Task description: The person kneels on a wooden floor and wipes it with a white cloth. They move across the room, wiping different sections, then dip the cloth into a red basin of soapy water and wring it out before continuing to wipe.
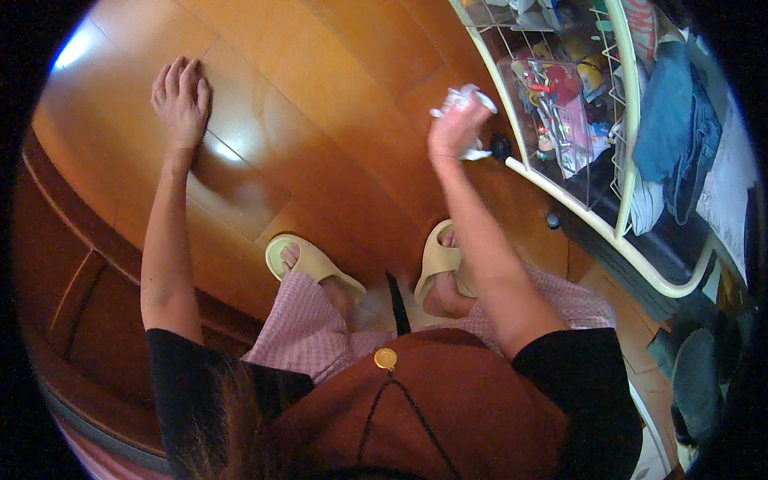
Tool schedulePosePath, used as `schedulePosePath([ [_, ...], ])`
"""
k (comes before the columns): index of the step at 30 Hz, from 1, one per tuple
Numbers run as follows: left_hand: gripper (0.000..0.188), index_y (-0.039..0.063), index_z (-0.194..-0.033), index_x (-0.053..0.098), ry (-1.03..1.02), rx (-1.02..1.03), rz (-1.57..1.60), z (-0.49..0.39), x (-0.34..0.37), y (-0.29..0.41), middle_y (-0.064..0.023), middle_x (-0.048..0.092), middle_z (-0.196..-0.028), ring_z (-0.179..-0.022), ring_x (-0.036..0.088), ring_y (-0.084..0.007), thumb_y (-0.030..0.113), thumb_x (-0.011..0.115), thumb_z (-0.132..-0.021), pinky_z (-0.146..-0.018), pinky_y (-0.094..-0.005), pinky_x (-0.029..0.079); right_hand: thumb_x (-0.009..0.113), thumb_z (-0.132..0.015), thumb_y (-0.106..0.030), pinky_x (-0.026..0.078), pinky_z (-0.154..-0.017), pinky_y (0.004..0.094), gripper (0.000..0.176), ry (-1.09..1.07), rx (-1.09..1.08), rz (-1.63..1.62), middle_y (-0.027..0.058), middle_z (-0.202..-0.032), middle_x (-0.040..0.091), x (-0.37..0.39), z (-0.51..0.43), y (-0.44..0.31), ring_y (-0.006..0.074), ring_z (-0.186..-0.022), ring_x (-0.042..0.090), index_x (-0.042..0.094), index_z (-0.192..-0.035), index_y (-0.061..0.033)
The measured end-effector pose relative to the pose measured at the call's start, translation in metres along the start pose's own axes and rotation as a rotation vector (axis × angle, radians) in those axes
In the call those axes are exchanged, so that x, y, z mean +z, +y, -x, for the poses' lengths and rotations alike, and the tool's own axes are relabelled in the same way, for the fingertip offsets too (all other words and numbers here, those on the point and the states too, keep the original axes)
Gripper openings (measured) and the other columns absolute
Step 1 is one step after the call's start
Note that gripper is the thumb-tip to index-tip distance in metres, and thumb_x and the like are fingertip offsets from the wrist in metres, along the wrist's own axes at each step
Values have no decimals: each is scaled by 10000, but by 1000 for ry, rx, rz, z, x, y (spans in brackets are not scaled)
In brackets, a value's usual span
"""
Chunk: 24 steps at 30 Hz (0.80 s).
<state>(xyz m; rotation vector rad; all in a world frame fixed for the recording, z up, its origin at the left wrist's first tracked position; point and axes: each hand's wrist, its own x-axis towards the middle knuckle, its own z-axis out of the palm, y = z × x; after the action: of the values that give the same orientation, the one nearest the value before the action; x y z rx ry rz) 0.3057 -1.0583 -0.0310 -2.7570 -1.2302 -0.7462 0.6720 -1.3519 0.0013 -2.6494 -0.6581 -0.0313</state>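
Note:
Crumpled white tissue or thin cloth (478, 153) sticks out on both sides of my right hand (459, 129), which is closed around it. That hand is blurred and stands over the wood-plank floor (336, 120), just left of a wire rack. Further left, my left hand (182, 105) is held palm down with its fingers loosely bent and slightly apart, holding nothing. Its shadow falls close beside it; whether it touches the glossy planks I cannot tell. Beige slide sandals (315, 264) are on my feet, between and below the two hands.
A cream metal rack (564, 186) at right holds a clear plastic bin (576, 114) of small mixed items. Blue folded clothes (666, 120) lie beyond it. Dark brown wooden furniture (114, 300) borders the floor at lower left. A black caster (500, 146) sits near the rack's foot.

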Motion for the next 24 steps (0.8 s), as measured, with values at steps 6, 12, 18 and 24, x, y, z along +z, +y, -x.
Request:
schedulePosePath([
  [6,342,172,-1250,634,-36,-7,-9,-4,-7,6,-64,576,-1343,-1299,476,-316,256,629,-918,-1109,-477,333,715,-801,-182,411,-722,432,422,-52,-843,-124,80,-958,515,75,94,-148,289,-864,537,639,-1208,-100],
  [12,349,163,-1230,632,-13,-17,6,-5,-12,7,-70,570,-1336,-1290,471,-317,238,651,-890,-1099,-477,338,612,-863,-49,479,-788,420,325,-390,-1219,-580,107,-1002,570,62,121,-172,299,-933,593,618,-1187,-59],
  [18,387,145,-1257,619,-25,-59,12,-5,-14,10,-95,533,-1373,-1317,434,-344,244,655,-884,-1125,-532,319,647,-872,-50,439,-988,469,472,-54,-615,-264,191,-1172,531,14,-46,-84,377,-1102,523,522,-1327,-27],
  [24,391,117,-1236,624,-64,-68,-4,-8,-19,12,-112,530,-1375,-1319,432,-353,233,667,-866,-1133,-536,314,499,-1012,-280,407,-445,281,161,-271,272,-1125,-12,-761,411,68,-116,-103,110,-571,446,532,-983,-126],
])
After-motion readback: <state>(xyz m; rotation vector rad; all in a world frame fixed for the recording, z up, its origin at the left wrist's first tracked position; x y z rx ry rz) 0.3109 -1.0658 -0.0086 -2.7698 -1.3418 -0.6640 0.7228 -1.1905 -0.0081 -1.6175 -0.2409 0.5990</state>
